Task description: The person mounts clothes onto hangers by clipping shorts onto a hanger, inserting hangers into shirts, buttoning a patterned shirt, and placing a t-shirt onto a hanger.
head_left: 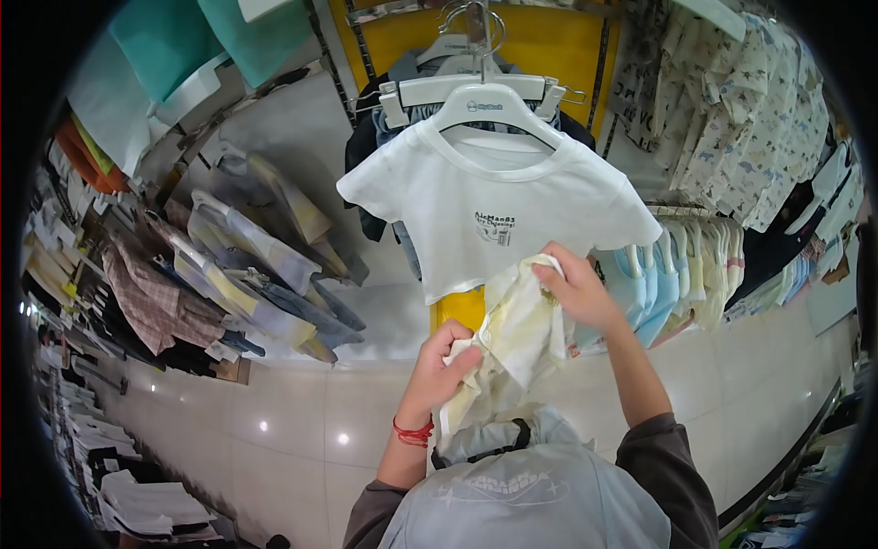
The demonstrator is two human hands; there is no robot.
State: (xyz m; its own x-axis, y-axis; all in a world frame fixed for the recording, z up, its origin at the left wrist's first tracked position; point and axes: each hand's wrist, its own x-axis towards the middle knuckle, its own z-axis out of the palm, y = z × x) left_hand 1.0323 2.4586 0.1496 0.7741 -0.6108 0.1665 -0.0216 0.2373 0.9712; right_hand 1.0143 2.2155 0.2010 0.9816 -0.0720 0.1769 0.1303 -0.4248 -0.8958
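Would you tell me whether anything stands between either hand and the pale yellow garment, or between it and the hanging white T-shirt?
Nothing visible: the left hand and right hand both grip the pale yellow garment, whose top overlaps the white T-shirt in this view; whether they touch is unclear.

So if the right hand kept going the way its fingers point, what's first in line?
Likely the white T-shirt, near its hem, beyond the yellowish garment the right hand holds. Depth gap unclear.
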